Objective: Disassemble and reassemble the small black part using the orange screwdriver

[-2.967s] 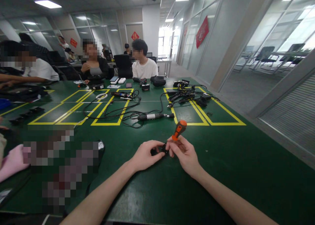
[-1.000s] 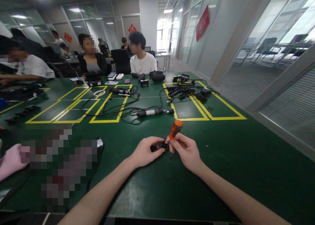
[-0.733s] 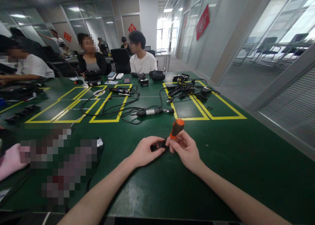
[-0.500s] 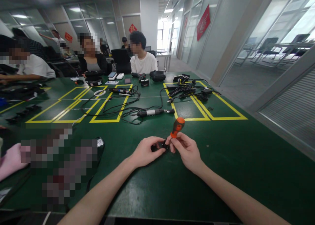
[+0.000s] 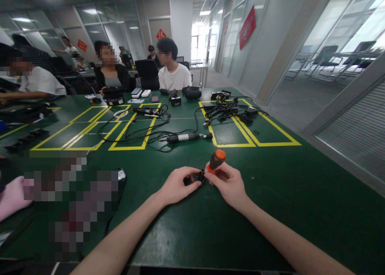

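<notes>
My left hand (image 5: 178,185) rests on the green table (image 5: 168,235), its thumb and fingers pinching a small black part (image 5: 201,176). What kind of part it is, I cannot make out. Close beside it, my right hand (image 5: 230,182) is closed around the lower end of a screwdriver (image 5: 217,158) with an orange and black handle. The handle leans up and to the right, its butt end above the fingers. Fingers hide the screwdriver's shaft and tip, so contact with the black part cannot be told.
Ahead lies a grey and black corded power tool (image 5: 188,137) among looped cables. A heap of black cables (image 5: 225,108) sits at back right inside yellow tape (image 5: 279,144). Several people sit beyond the table; a pink sleeve (image 5: 13,197) reaches in at left.
The screwdriver has dropped a little, and its handle leans slightly differently. My right fingers have closed in nearer the black part. My left hand stays almost where it was.
</notes>
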